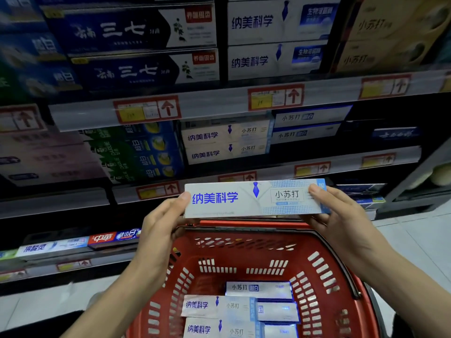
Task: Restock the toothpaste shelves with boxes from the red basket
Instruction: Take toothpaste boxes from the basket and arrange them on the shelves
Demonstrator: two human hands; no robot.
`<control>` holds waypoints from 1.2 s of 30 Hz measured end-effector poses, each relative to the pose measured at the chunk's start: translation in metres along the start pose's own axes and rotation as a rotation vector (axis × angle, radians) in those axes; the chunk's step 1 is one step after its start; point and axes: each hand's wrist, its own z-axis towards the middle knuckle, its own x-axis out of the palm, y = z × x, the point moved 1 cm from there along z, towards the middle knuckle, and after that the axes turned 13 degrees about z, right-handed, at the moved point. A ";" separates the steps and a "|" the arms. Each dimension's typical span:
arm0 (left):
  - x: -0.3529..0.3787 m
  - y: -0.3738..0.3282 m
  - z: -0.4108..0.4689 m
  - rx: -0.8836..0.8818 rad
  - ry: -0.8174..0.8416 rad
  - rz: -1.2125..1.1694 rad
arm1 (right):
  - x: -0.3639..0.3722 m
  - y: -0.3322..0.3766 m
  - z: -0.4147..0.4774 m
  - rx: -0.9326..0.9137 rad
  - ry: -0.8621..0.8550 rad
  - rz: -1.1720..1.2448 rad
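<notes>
Above the red basket's [324,272] far rim, left hand [161,223] and right hand [339,215] grip a white toothpaste box [244,200] by its ends.

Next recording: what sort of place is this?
Most likely a supermarket or drugstore toothpaste aisle. The shelves carry stacked toothpaste boxes, shelf-edge price tags bear red arrows, and a red shopping basket holds more boxes beneath the white box held by the left hand and right hand.

- One wide-angle view from the person's head faces the shelves [219,104] close up, tilted down.
- The left hand [161,223], right hand [341,215] and red basket [317,267] lie nearest, low in frame.
</notes>
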 end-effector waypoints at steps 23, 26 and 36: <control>0.012 -0.028 0.039 0.176 -0.363 0.244 | 0.034 -0.002 0.035 -0.358 -0.067 -0.409; 0.017 -0.030 0.053 0.187 -0.404 0.311 | 0.037 0.001 0.049 -0.368 -0.065 -0.476; 0.027 -0.016 0.097 0.023 -0.402 0.433 | 0.055 0.004 0.103 -0.262 0.088 -0.574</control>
